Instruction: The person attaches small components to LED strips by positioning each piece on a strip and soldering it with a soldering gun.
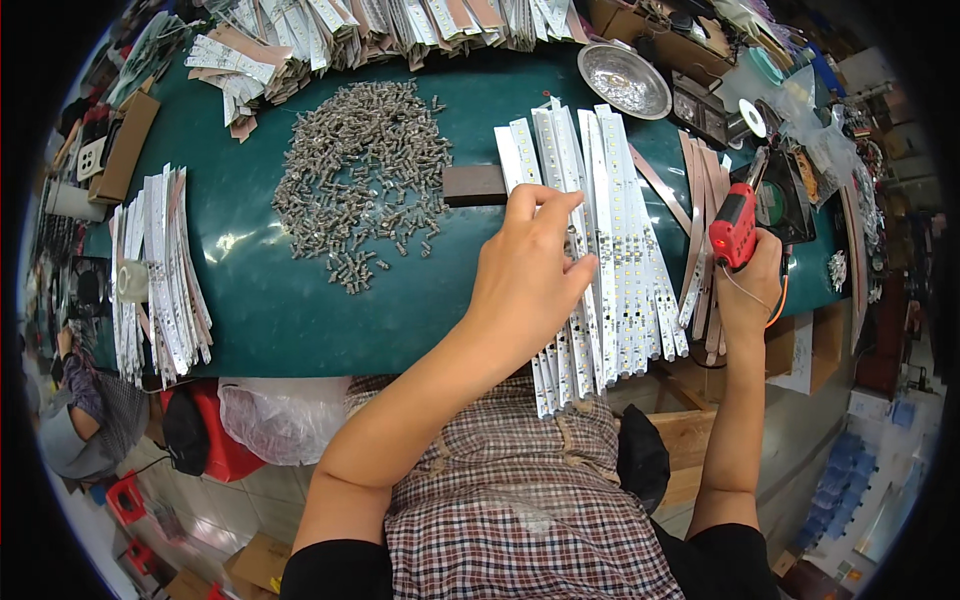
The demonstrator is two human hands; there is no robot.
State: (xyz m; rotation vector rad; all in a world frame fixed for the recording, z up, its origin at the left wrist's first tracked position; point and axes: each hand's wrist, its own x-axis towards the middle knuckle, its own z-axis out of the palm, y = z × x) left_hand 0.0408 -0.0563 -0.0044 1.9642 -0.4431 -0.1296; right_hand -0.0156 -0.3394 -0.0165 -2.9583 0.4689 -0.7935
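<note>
My left hand (528, 265) is over a fanned stack of white LED strip boards (625, 240), with thumb and forefinger apart. Nothing shows between those fingertips, and the other fingers are partly hidden. My right hand (752, 290) grips a red-and-black soldering gun (735, 225) to the right of the stack. The gun's tip points away from me, and a small red light glows on its body. A thin wire and an orange cord run by that hand. A dark rectangular block (474, 186) lies left of the boards, beside a heap of small metal-ended parts (360, 170).
More strip boards lie in a bundle (160, 275) at the left and in piles (400, 25) along the back. A round metal dish (624, 80) sits at the back right, near a solder spool (751, 118). Bare brownish strips (700, 210) lie beside the gun.
</note>
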